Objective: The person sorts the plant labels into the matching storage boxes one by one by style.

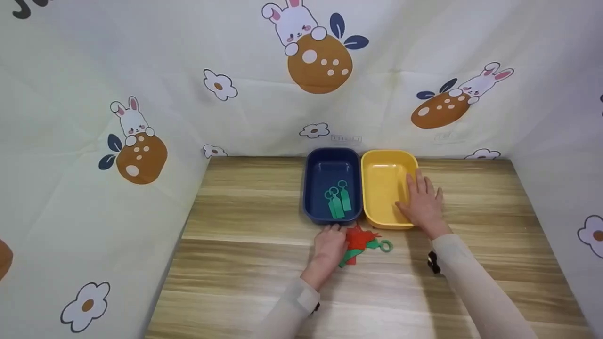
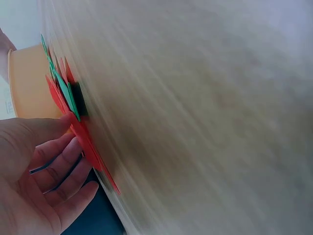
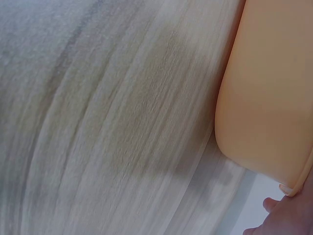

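Observation:
My left hand (image 1: 330, 245) lies at the left edge of a small pile of red pieces (image 1: 359, 238) and green ring-ended tags (image 1: 373, 244). In the left wrist view, its thumb and loosely bent fingers reach a flat red piece (image 2: 87, 147) at the edge of the pile. Over the right rim of a yellow bin (image 1: 387, 216) rests my right hand (image 1: 424, 205), fingers spread, its thumb over the inside. Several green tags (image 1: 337, 205) lie inside the dark blue bin (image 1: 309, 188), just beyond my left fingertips.
Both bins stand side by side at the back of the wood-grain table (image 1: 245, 268). A cream cloth wall (image 1: 254, 117) printed with rabbits and flowers rises behind them and continues along both sides. Black straps (image 1: 434, 262) show at the wrists.

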A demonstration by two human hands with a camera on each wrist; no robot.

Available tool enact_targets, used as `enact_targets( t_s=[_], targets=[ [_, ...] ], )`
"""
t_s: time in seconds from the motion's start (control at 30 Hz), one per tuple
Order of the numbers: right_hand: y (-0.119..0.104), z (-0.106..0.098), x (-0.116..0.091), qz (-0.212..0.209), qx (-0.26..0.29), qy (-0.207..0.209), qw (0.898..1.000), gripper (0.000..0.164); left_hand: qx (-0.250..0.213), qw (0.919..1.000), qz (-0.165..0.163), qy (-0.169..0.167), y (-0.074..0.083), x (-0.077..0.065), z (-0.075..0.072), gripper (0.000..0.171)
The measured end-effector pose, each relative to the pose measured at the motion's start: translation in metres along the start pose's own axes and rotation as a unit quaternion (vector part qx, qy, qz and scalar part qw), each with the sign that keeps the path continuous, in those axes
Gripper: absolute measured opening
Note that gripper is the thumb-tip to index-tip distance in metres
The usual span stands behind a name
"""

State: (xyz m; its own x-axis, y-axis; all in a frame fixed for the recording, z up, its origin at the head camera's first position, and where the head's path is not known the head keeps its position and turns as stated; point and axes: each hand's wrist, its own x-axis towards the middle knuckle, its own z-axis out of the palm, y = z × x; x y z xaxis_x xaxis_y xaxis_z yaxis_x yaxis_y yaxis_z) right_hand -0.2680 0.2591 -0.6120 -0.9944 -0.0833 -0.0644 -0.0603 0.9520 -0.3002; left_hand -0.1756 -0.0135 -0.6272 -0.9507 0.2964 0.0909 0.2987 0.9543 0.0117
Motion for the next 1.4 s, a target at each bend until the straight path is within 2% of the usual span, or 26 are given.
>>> enact_targets(
  t_s=[0.23,0.53,1.0,1.23,1.4],
  targets=[
    [0.0,0.0,0.0,-0.004,-0.004,0.003,1.0,0.09,0.0,0.9995,-0.022,0.024,0.006,0.003,0.0,0.009],
    [-0.001,-0.002,-0.003,-0.009,-0.008,-0.004,1.0,0.09,-0.005,0.9992,-0.025,0.031,0.007,0.005,-0.001,0.007],
    [-0.002,-0.003,-0.002,-0.001,0.002,-0.008,1.0,0.089,-0.043,0.9986,-0.025,-0.02,-0.002,0.004,-0.015,0.011],
    [-0.002,-0.002,-0.002,-0.001,0.001,-0.009,1.0,0.09,-0.106,0.9937,-0.019,-0.033,-0.006,-0.001,-0.029,0.008],
    [-0.002,-0.003,-0.001,0.003,0.002,-0.011,1.0,0.09,-0.175,0.9833,-0.011,-0.048,-0.008,-0.001,-0.039,0.006]
  ],
)
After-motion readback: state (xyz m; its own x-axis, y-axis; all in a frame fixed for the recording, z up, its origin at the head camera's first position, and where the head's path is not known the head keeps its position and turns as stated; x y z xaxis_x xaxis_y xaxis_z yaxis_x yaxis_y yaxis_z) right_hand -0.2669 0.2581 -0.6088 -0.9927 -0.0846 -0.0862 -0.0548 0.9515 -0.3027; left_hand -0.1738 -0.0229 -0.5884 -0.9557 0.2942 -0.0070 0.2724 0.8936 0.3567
